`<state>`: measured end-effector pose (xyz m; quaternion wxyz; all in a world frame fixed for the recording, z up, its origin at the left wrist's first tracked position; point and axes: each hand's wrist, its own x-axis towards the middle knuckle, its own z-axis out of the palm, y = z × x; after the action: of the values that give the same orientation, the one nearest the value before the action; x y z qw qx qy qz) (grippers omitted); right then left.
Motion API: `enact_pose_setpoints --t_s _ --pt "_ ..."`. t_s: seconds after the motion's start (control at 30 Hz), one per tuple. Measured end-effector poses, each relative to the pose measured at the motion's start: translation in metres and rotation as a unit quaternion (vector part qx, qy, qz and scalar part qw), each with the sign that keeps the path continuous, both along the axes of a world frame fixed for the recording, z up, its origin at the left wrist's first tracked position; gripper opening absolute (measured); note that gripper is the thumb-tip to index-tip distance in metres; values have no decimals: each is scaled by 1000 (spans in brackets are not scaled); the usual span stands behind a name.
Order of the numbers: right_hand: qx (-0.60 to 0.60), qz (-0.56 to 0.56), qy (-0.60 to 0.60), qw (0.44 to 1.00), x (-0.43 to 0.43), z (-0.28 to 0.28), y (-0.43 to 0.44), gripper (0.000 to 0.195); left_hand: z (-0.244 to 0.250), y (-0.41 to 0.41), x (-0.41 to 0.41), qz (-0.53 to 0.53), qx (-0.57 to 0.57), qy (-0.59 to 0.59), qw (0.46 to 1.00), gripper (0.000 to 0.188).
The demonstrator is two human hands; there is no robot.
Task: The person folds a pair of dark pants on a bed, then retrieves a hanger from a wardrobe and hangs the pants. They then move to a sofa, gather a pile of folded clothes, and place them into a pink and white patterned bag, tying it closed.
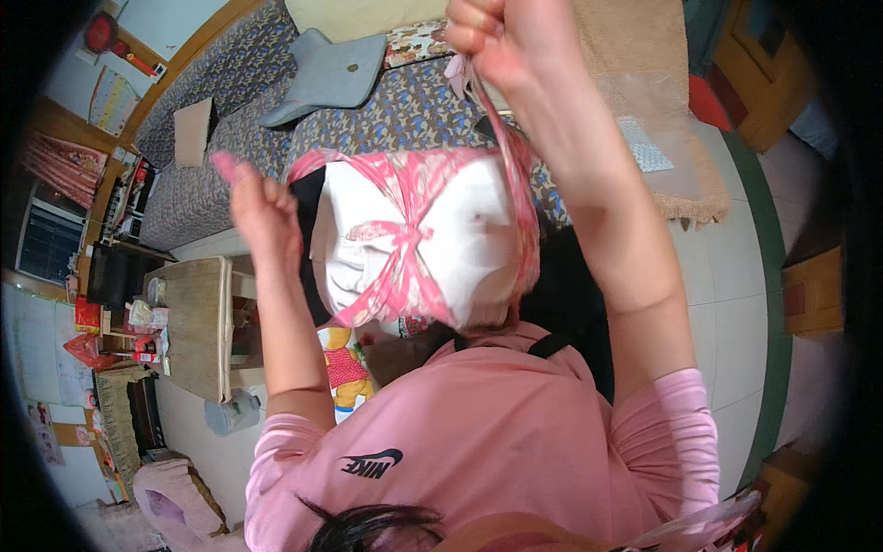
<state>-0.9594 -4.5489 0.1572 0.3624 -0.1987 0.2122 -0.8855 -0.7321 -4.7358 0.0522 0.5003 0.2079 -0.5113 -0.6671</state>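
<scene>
Before my chest is a bundle of white fabric (476, 234), wrapped in a pink patterned cloth (441, 169). Two parts of the cloth cross over the white fabric and meet in a knot at the middle. My right hand (500, 41), raised at the top of the view, grips a twisted end of the cloth that runs down to the bundle's right side. At the bundle's left, my left hand (265, 207) is a blurred fist. A pink tip, seemingly another cloth end, pokes out of it. What supports the bundle is hidden.
Beyond the bundle stands a sofa with a patterned cover (421, 96), bearing a grey cushion (338, 72) and a cardboard piece (193, 131). At left is a low table (190, 324) with small items, and a clear bin (231, 414) beside it. A tan cover (621, 55) hangs at right.
</scene>
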Motion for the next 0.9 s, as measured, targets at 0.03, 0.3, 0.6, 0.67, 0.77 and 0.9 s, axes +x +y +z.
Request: enact_pose_setpoints --t_s 0.03,0.3,0.6,0.67,0.77,0.9 --pt "-1 -7 35 999 8 -3 5 38 -10 4 -12 -21 -34 -57 998 36" --pt "184 -65 252 948 47 -59 -80 38 -84 2 -63 -233 -197 -352 885 59" --pt "162 -68 794 582 150 -172 -110 36 -151 21 -52 -137 -181 -428 875 51" --pt "158 -112 798 571 119 -167 -96 43 -152 9 -37 -136 -136 -534 823 56" --pt "195 -213 772 566 41 -180 -73 39 -129 9 -46 -155 -98 -662 727 64" --pt "211 -77 683 695 30 -235 -57 27 -114 20 -47 -147 -182 -537 811 73"
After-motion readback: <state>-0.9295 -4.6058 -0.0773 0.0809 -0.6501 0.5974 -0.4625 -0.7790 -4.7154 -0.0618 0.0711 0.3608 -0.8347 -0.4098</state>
